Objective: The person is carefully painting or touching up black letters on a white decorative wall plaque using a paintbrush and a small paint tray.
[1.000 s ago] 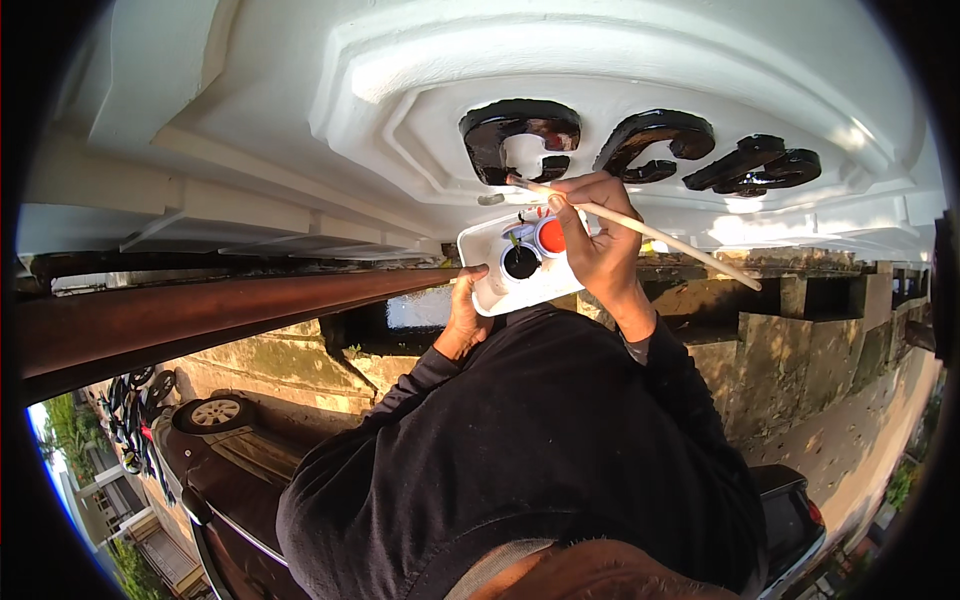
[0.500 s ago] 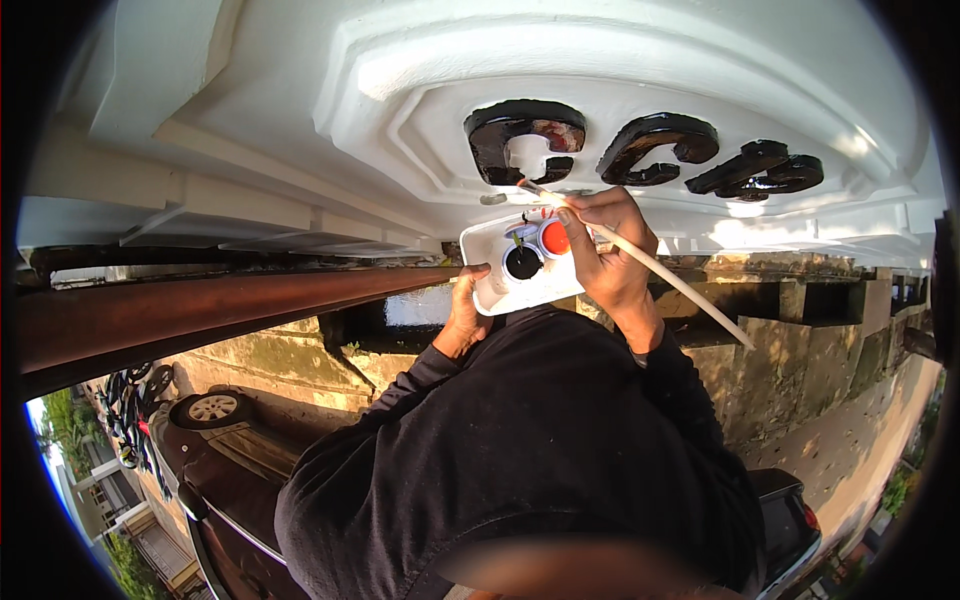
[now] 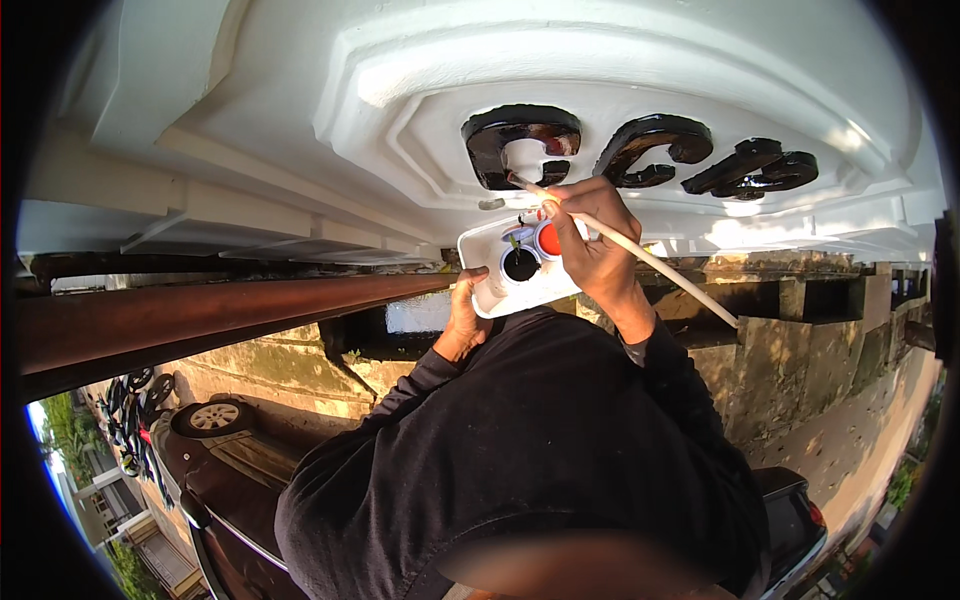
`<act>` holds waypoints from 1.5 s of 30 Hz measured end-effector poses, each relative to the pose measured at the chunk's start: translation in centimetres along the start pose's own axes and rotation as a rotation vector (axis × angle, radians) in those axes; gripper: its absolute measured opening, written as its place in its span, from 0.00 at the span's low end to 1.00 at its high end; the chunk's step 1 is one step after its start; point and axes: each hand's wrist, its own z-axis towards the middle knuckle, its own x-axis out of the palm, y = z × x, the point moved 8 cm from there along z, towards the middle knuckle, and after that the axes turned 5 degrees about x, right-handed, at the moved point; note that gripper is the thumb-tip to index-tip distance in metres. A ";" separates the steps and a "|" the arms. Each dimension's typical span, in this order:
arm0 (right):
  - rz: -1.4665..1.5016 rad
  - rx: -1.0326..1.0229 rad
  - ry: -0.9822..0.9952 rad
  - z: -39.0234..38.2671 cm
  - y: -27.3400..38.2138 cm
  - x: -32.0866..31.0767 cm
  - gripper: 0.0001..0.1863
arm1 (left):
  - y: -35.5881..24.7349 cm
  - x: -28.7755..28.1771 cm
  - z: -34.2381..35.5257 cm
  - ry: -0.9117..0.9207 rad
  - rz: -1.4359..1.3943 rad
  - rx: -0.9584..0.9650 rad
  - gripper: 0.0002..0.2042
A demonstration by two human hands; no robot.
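Right hand [image 3: 590, 250] pinches a brush [image 3: 640, 255] in its fingers, tip at the leftmost raised letter [image 3: 520, 145], upper centre. Left hand [image 3: 465, 320] grips the palette [image 3: 520, 265] just below. All three letters look black already; only touch-ups seem left.

Three black letters [image 3: 640, 150] sit above one white palette [image 3: 520, 270]. On the palette: two paint pots [image 3: 521, 264]. One brush [image 3: 640, 255] crosses it.

Raised glossy black sign letters [image 3: 640, 150] stand in a row on the white recessed panel [image 3: 400, 130].
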 end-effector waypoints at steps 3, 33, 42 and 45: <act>0.023 0.051 -0.039 0.0 0.3 -1.2 0.08 | -0.2 -0.2 0.0 0.009 0.018 0.020 0.31; 0.237 0.081 -0.153 0.8 -1.1 -1.4 0.07 | -1.4 0.7 -0.7 0.004 0.027 0.043 0.31; 0.229 0.085 -0.121 0.3 -1.6 -0.9 0.08 | -1.4 1.1 -0.8 0.033 0.015 0.021 0.31; 0.227 0.059 -0.147 -0.1 -1.2 -1.9 0.08 | -1.5 1.1 -0.7 0.046 0.021 0.027 0.31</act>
